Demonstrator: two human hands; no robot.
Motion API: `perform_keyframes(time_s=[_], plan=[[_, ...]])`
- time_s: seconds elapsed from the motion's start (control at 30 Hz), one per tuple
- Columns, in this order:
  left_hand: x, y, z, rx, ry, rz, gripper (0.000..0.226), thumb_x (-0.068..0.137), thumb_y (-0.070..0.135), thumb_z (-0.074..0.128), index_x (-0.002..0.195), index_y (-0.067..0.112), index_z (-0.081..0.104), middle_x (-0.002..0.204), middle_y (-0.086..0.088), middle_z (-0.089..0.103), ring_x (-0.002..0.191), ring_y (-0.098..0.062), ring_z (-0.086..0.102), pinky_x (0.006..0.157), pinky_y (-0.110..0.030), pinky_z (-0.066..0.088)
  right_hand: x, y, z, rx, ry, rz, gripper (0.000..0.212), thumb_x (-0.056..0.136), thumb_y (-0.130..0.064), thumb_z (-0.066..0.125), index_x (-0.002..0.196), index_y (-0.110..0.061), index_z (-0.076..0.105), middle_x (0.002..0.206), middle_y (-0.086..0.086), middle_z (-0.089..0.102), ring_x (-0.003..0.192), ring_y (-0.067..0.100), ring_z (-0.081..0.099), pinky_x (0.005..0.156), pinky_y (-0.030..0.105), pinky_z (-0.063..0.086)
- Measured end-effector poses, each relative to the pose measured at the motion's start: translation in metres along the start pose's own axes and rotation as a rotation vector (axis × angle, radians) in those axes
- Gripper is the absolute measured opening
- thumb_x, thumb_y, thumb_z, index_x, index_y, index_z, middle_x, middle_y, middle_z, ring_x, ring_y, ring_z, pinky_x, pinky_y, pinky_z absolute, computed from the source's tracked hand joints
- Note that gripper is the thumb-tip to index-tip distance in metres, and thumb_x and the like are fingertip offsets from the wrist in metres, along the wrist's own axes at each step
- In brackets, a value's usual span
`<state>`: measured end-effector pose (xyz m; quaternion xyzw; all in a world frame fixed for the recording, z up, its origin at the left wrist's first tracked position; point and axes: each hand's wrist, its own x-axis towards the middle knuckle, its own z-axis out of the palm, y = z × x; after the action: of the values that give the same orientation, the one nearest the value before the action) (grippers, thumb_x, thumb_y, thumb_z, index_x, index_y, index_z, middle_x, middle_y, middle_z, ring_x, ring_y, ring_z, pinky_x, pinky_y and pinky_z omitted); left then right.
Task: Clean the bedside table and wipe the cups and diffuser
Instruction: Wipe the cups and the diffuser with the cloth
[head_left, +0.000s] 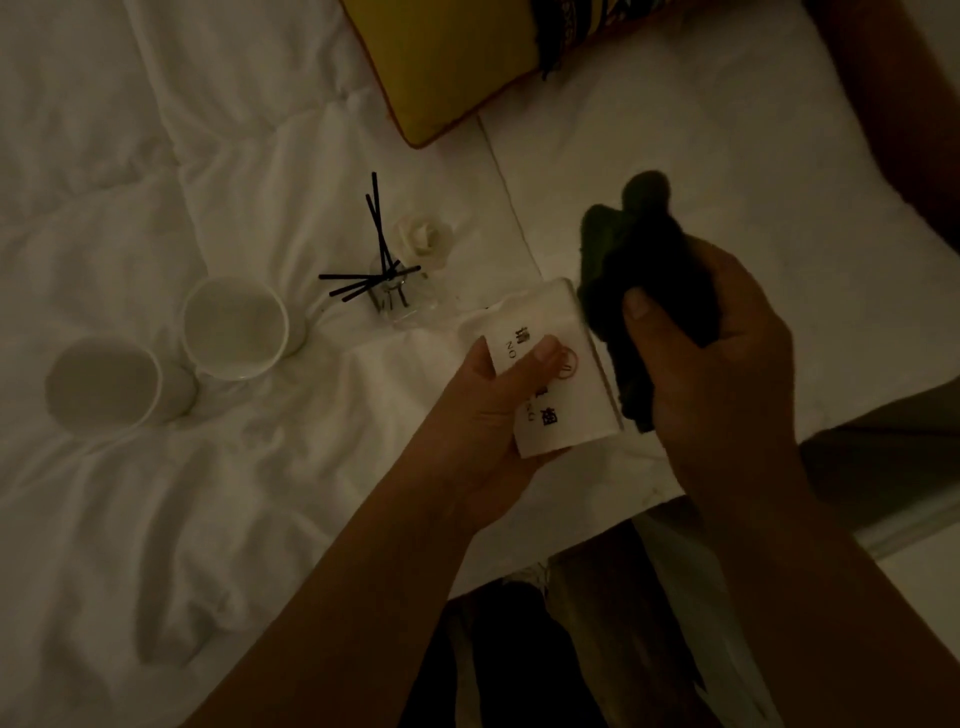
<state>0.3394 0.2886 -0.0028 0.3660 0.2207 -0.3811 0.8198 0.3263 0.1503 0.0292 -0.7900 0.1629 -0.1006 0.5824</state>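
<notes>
Sign (550, 374), stiff, light, probably slippery acrylic, sits pinched at its lower edge in my left hand (493, 415), above the bed's (156, 493) right edge. My right hand (717, 364) grips the soft dark cloth (654, 270) against it; the cups (236, 325) and fragile-looking glass diffuser (389, 296) wait mid-bed, so I'd grip those by their bodies.

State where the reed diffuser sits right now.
In the head view the diffuser stands on the white bed, left of centre, between the nearer cup and the sign held in the left hand.
</notes>
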Motion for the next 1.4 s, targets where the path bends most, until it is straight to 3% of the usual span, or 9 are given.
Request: perform_keyframes(time_s=[0.2,0.37,0.57,0.7,0.8,0.97,1.13,1.33,1.4], plan=[[-0.004,-0.006,0.003,0.002,-0.092,0.079,0.040,0.093,0.014,0.048,0.130,0.028,0.050,0.122,-0.011,0.064,0.106,-0.033,0.064,0.075,-0.046,0.055,-0.010,0.003,0.012,-0.368,-0.202,-0.142,0.046,0.093,-0.023,0.056,0.138,-0.016,0.048,0.137,0.001,0.054,0.121,0.006,0.049,0.101,0.017,0.041],[-0.007,-0.003,0.002,-0.163,-0.137,0.020,0.051,0.100,0.047,0.025,0.132,0.023,0.056,0.130,-0.010,0.060,0.121,-0.028,0.056,0.091,-0.044,0.052,-0.020,0.010,0.021,-0.447,-0.263,-0.119,0.050,0.093,-0.030,0.051,0.141,-0.017,0.045,0.142,0.007,0.051,0.126,0.022,0.051,0.100,0.026,0.042],[0.003,0.008,-0.004,-0.044,0.002,0.170,0.051,0.095,0.040,0.045,0.138,0.013,0.044,0.135,-0.019,0.053,0.121,-0.034,0.055,0.101,-0.049,0.045,-0.052,0.030,0.006,-0.390,-0.302,-0.122,0.050,0.090,-0.021,0.059,0.138,-0.015,0.046,0.138,0.003,0.052,0.119,0.007,0.049,0.100,0.012,0.038],[0.007,0.001,-0.004,-0.029,0.075,0.190,0.044,0.084,0.029,0.062,0.124,0.013,0.056,0.115,-0.009,0.067,0.107,-0.027,0.065,0.086,-0.038,0.054,-0.075,0.040,-0.001,-0.555,-0.308,-0.215,0.053,0.083,-0.013,0.064,0.135,-0.012,0.051,0.141,0.002,0.043,0.124,0.029,0.053,0.096,0.036,0.047],[0.007,-0.006,-0.004,-0.055,0.130,0.148,0.047,0.082,0.032,0.064,0.120,0.006,0.057,0.116,-0.015,0.067,0.108,-0.030,0.065,0.091,-0.043,0.053,-0.071,0.041,-0.002,-0.582,-0.318,-0.210,0.052,0.083,-0.016,0.063,0.135,-0.015,0.052,0.142,-0.002,0.038,0.127,0.035,0.049,0.098,0.040,0.043],[0.007,-0.008,-0.004,-0.007,0.041,0.104,0.052,0.091,0.038,0.048,0.135,0.009,0.049,0.131,-0.018,0.058,0.121,-0.031,0.055,0.105,-0.049,0.041,-0.040,0.033,0.004,-0.418,-0.341,-0.154,0.049,0.088,-0.022,0.058,0.136,-0.019,0.050,0.142,-0.009,0.037,0.131,0.027,0.046,0.102,0.032,0.042],[0.014,-0.001,-0.004,-0.053,-0.035,0.023,0.052,0.099,0.046,0.032,0.139,0.018,0.046,0.135,-0.012,0.056,0.125,-0.028,0.053,0.102,-0.045,0.042,-0.020,0.027,0.010,-0.470,-0.353,-0.214,0.050,0.088,-0.020,0.058,0.137,-0.017,0.050,0.142,-0.009,0.034,0.129,0.028,0.047,0.099,0.027,0.037],[0.041,0.009,0.008,-0.297,0.174,0.119,0.064,0.077,0.044,0.059,0.135,0.016,0.050,0.132,-0.015,0.058,0.118,-0.031,0.058,0.094,-0.045,0.051,-0.041,0.046,-0.009,-0.508,-0.292,-0.115,0.049,0.085,-0.011,0.067,0.131,-0.015,0.052,0.131,-0.004,0.044,0.111,0.013,0.051,0.098,0.007,0.027],[0.051,0.010,0.009,-0.318,0.259,0.144,0.058,0.080,0.042,0.060,0.132,0.019,0.052,0.128,-0.010,0.061,0.116,-0.026,0.059,0.088,-0.040,0.054,-0.054,0.054,-0.022,-0.510,-0.308,-0.040,0.054,0.083,-0.005,0.071,0.130,-0.018,0.049,0.129,-0.005,0.046,0.112,0.013,0.051,0.101,0.012,0.029]])
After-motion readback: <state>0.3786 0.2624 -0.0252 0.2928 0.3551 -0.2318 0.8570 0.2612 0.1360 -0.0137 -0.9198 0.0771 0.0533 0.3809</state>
